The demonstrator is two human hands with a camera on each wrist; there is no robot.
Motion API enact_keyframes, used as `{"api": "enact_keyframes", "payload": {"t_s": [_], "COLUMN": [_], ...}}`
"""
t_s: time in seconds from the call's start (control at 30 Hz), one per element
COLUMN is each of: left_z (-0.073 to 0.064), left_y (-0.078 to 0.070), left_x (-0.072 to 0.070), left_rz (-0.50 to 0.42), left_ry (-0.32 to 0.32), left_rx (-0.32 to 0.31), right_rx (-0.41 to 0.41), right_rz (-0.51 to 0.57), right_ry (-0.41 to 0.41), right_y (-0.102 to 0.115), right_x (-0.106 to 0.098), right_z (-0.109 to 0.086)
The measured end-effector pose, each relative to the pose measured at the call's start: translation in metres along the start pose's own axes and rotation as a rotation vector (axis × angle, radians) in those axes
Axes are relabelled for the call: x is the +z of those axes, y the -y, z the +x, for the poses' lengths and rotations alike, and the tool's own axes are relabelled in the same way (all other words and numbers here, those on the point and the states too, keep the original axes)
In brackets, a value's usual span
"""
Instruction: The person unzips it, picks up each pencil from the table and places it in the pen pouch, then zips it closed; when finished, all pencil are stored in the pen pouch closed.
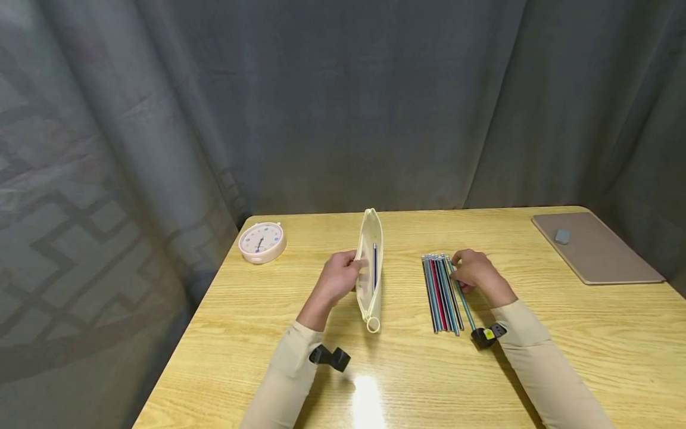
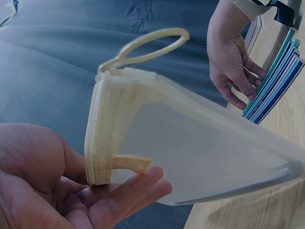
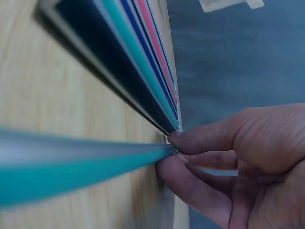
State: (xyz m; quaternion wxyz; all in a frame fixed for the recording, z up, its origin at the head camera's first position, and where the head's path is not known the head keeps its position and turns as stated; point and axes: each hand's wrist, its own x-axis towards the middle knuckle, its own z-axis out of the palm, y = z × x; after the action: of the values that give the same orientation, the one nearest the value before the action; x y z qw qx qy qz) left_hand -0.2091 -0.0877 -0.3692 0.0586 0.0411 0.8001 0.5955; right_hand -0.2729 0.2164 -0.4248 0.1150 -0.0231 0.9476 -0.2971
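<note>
My left hand (image 1: pixel 339 277) grips the edge of a cream zip pencil pouch (image 1: pixel 377 304), thumb on one side and fingers on the other. The pouch stands upright with its mouth unzipped, and a dark pencil (image 1: pixel 374 268) lies inside. In the left wrist view its sheer wall (image 2: pixel 190 148) and a ring-shaped zip pull (image 2: pixel 157 45) show. To the right, my right hand (image 1: pixel 474 271) pinches the far end of a teal pencil (image 3: pixel 81 174) between thumb and finger. That pencil angles away from a row of dark, teal and pink pencils (image 1: pixel 442 298) on the table, close beside the thumb.
A pink round clock (image 1: pixel 262 241) sits at the table's back left. At the back right lies a brownish flat board (image 1: pixel 595 256) with a small grey block (image 1: pixel 563 236) on it. A grey curtain (image 1: pixel 348 107) hangs behind the wooden table (image 1: pixel 418 381).
</note>
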Motion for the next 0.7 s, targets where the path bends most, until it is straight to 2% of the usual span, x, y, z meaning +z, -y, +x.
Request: {"api": "enact_keyframes", "payload": {"t_s": [0.23, 0.37, 0.5, 0.7], "left_z": [-0.001, -0.001, 0.000, 0.000], "left_y": [0.001, 0.004, 0.004, 0.002], "left_x": [0.000, 0.002, 0.002, 0.001], "left_rz": [-0.019, -0.019, -0.020, -0.010], "left_ry": [0.015, 0.018, 0.024, 0.007], "left_rx": [-0.003, -0.008, -0.010, -0.006], "right_rx": [-0.011, -0.034, -0.060, -0.080], "right_rz": [-0.044, -0.019, 0.086, 0.323], "right_ry": [-0.041, -0.036, -0.049, -0.104], "right_y": [0.002, 0.002, 0.005, 0.016], "right_x": [0.003, -0.001, -0.011, -0.024], "right_z": [-0.001, -0.004, -0.006, -0.008]}}
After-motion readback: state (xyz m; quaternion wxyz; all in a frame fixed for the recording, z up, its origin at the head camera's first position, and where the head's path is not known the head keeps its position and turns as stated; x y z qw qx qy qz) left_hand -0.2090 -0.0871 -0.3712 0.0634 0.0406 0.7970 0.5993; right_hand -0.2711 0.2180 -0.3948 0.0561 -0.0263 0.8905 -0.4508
